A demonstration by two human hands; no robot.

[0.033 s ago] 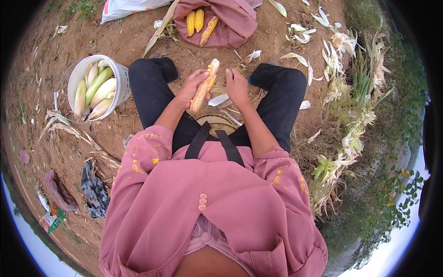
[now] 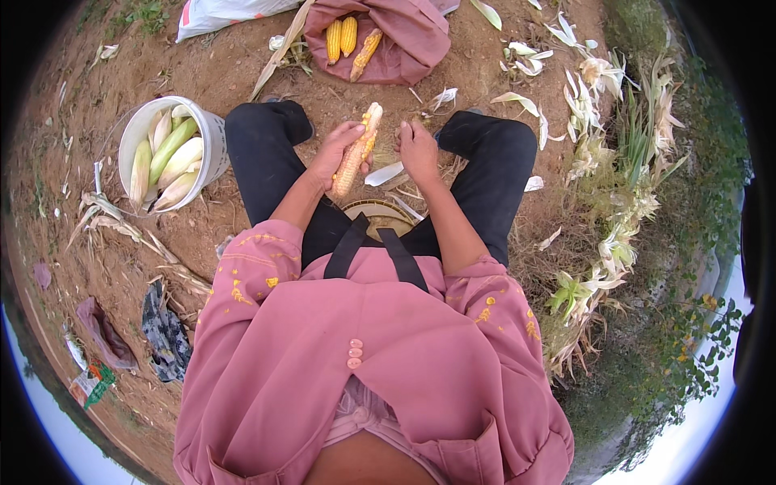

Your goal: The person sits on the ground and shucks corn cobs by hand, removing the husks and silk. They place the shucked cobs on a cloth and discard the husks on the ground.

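My left hand (image 2: pixel 341 155) is wrapped round a corn cob (image 2: pixel 352 165), which tilts with its pale tip up and to the right. Most of the cob's side is stripped and pale, with yellow kernels left along one edge. Just to the right, my right hand (image 2: pixel 417 152) is apart from the cob, its fingers curled and the thumb pressed to them. Whatever may be in that pinch is hidden. Below the hands, a round container (image 2: pixel 380 207) with a patterned rim shows between my legs, partly covered.
To the left stands a white bucket (image 2: pixel 217 145) of corn in husks. Ahead, a reddish sack (image 2: pixel 412 48) bears several yellow ears (image 2: pixel 365 55). Husks (image 2: pixel 584 105) litter the ground on the right. A dark patterned cloth (image 2: pixel 164 333) lies at the lower left.
My right hand has shifted very slightly, its fingertips a little further right of the cob. The left hand and the cob look nearly unchanged.
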